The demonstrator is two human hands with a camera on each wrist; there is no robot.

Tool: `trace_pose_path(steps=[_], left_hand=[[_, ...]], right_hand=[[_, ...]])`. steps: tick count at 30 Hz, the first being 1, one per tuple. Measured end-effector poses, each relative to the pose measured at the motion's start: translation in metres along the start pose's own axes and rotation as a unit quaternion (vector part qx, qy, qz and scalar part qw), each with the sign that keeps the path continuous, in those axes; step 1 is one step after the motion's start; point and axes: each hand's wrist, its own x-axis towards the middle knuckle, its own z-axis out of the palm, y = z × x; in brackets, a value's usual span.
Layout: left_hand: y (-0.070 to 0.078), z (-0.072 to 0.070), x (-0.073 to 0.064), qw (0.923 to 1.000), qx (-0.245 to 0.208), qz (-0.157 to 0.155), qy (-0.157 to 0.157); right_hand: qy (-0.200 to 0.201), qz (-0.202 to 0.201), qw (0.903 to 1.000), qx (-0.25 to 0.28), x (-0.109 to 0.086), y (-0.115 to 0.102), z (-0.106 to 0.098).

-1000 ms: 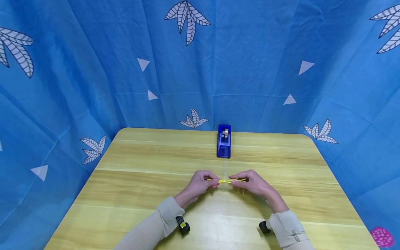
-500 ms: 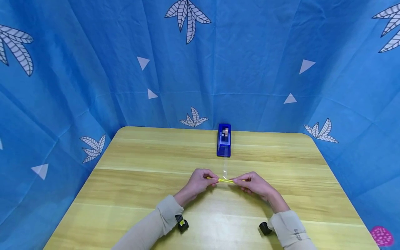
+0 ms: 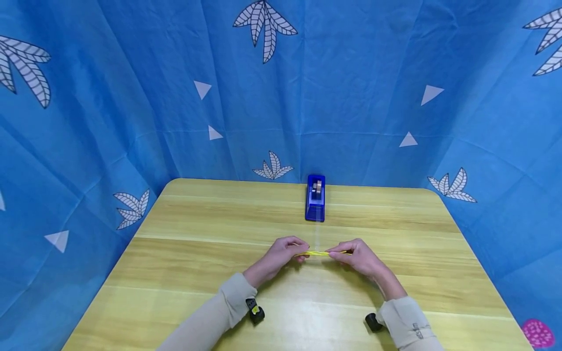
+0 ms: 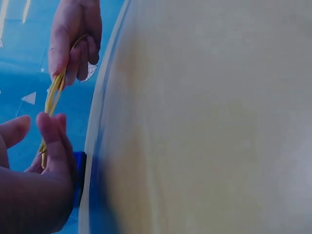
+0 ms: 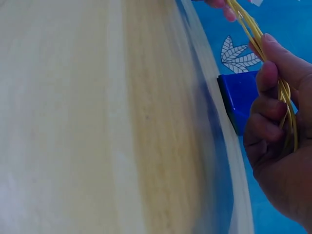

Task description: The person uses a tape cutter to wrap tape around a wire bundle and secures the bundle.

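Yellow Strands Stretched Between Two Hands

A slim bundle of yellow strands (image 3: 317,253) spanned the gap between a person's hands above a wood-grained table (image 3: 210,214). Several thin, cord-like lengths ran side by side, nearly level, bright lemon in the head view and a duller gold in both wrist views. They lay loosely rather than tightly twisted, with narrow gaps showing between them; what they were made of could not be told. The right hand (image 3: 362,258) pinched one end between thumb and forefinger, its other fingers curled in, and the strands curved back along the palm. The left hand (image 3: 280,254) had the opposite end among its bent fingers, the thumb standing apart from the fingertips in the left wrist view. There, the end of the bundle looked rounded below the fingers. Beyond the hands, near the table's far edge, stood a blue tape dispenser (image 3: 315,210). A clear strip (image 3: 318,234) ran from it toward the strands; whether the two touched could not be made out. Behind hung a blue, leaf-patterned curtain (image 3: 360,63).
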Motion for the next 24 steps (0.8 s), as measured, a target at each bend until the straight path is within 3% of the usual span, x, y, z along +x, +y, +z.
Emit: trace_pose_path(steps=[6,11,13,20,24], left_hand=[[0.0,-0.001,0.003,0.9989,-0.024,-0.035,-0.021],[0.002,0.002,0.001,0.9994,-0.025,-0.021,-0.01],[0.003,0.002,0.001,0.9998,-0.021,-0.008,-0.001],[0.004,0.007,0.001,0.9992,-0.003,0.025,0.029],[0.003,0.009,0.001,0.9981,0.014,0.045,0.04]], right_hand=[[0.001,-0.038,0.9989,-0.028,0.001,0.002,0.002],[-0.002,-0.057,0.997,-0.051,0.002,0.002,0.0],[-0.005,-0.05,0.9973,-0.053,0.003,0.002,-0.002],[-0.028,0.026,0.9992,0.013,0.003,0.002,-0.01],[-0.047,0.041,0.9974,0.035,0.003,0.003,-0.012]])
